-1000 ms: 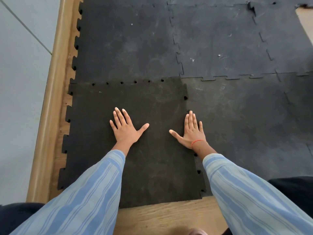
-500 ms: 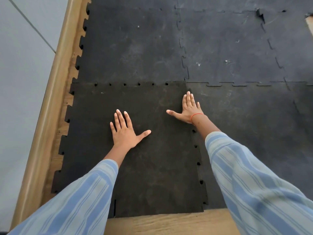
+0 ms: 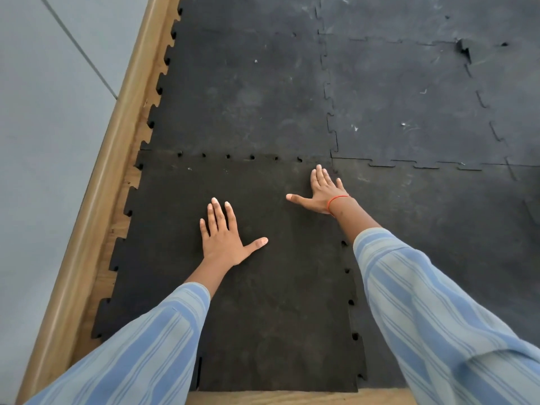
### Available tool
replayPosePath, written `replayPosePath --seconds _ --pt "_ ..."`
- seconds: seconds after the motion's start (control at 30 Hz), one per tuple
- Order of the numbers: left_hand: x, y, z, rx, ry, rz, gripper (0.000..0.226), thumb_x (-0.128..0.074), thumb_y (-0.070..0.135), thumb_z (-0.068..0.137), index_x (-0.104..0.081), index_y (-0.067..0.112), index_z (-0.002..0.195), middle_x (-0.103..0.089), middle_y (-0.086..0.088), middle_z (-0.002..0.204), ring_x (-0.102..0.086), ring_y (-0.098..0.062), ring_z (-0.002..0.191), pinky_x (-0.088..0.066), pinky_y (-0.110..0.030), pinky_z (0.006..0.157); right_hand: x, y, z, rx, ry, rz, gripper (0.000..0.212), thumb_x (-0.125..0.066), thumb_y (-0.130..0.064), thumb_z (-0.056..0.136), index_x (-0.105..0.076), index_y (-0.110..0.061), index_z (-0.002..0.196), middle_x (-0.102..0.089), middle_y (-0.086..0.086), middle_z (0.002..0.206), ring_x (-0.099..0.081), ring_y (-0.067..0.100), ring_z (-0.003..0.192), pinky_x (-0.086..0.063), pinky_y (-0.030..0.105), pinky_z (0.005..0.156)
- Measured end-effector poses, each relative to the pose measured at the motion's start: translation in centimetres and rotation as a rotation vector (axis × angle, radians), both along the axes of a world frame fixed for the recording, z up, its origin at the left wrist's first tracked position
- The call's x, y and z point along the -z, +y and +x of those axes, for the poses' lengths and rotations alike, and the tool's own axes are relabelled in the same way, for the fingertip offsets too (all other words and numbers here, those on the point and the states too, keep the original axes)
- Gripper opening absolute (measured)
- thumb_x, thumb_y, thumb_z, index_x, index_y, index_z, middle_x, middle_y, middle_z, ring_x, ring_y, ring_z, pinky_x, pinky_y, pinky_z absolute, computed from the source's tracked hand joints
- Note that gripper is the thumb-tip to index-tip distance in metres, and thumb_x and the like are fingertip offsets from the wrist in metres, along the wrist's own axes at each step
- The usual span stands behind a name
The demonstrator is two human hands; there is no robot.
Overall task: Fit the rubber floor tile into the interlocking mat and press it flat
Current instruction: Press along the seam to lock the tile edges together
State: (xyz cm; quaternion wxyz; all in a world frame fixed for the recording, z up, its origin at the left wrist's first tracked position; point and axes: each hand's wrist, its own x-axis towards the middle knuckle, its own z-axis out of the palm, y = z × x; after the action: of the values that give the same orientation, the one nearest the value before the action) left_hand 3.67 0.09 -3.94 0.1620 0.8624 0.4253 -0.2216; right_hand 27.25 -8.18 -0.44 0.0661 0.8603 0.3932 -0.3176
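Both palms flat on tile (image 3: 263, 302), fingers spread: L hand (image 3: 223, 239) mid-tile, R hand (image 3: 323, 192) at far-right corner seam.

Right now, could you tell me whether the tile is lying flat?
Mostly flat: the tile lies level under both palms, but small holes remain open along its far seam.

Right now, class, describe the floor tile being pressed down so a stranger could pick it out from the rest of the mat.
Start at the wooden skirting along the left. The tile is the nearest black square beside it, under the left hand and right hand. Unlike its greyer, scuffed neighbours, it looks darker, with small open holes dotting its far and right seams.
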Motion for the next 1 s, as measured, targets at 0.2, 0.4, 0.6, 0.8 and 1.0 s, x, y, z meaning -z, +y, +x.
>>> replayPosePath --seconds 0.2,0.4,0.6,0.8,1.0 --pt "-0.2 4.5 1.2 0.117 0.009 -0.030 0.139 -0.035 0.098 0.055 0.030 0.016 0.146 0.038 -0.011 0.152 0.028 -0.027 0.144 0.006 -0.051 0.117 1.8 2.3 -0.4 -0.023 -0.029 0.059 0.114 -0.022 -0.088 0.072 0.015 -0.013 0.149 0.024 0.000 0.158 0.020 0.014 0.145 0.005 0.047 0.120" --pt "-1.1 10.0 3.2 0.152 -0.013 -0.013 0.148 -0.051 0.093 0.051 0.023 0.011 0.149 0.032 -0.007 0.156 0.020 -0.022 0.147 0.001 -0.047 0.120 1.8 3.1 0.1 -0.015 -0.006 -0.003 0.110 -0.019 -0.086 0.074 0.014 -0.013 0.149 0.023 0.000 0.158 0.019 0.015 0.146 0.005 0.046 0.120" --pt "-1.3 11.2 4.3 0.150 0.075 -0.049 0.155 -0.057 0.092 0.047 0.027 0.009 0.147 0.035 -0.007 0.155 0.024 -0.022 0.146 0.002 -0.046 0.119 0.3 7.2 -1.3 -0.085 -0.048 0.070 0.078 -0.013 -0.061 0.094 0.000 -0.009 0.151 0.013 0.002 0.161 0.013 0.014 0.147 0.006 0.045 0.119" --pt "-1.9 12.3 4.2 0.233 0.130 -0.053 0.154 -0.065 0.087 0.048 0.024 0.010 0.149 0.032 -0.006 0.156 0.020 -0.020 0.147 -0.001 -0.044 0.119 1.2 10.7 -5.5 -0.193 0.061 0.043 0.074 -0.011 -0.060 0.095 0.004 -0.013 0.151 0.017 -0.002 0.160 0.014 0.013 0.147 0.003 0.045 0.120" --pt "-2.3 14.4 3.2 0.357 0.141 0.012 0.154 -0.067 0.084 0.049 0.021 0.009 0.150 0.028 -0.006 0.158 0.018 -0.020 0.148 -0.002 -0.044 0.119 2.3 10.3 -6.0 -0.214 -0.029 0.015 0.081 -0.011 -0.066 0.092 0.012 -0.015 0.150 0.024 -0.003 0.158 0.018 0.013 0.146 0.005 0.044 0.120"
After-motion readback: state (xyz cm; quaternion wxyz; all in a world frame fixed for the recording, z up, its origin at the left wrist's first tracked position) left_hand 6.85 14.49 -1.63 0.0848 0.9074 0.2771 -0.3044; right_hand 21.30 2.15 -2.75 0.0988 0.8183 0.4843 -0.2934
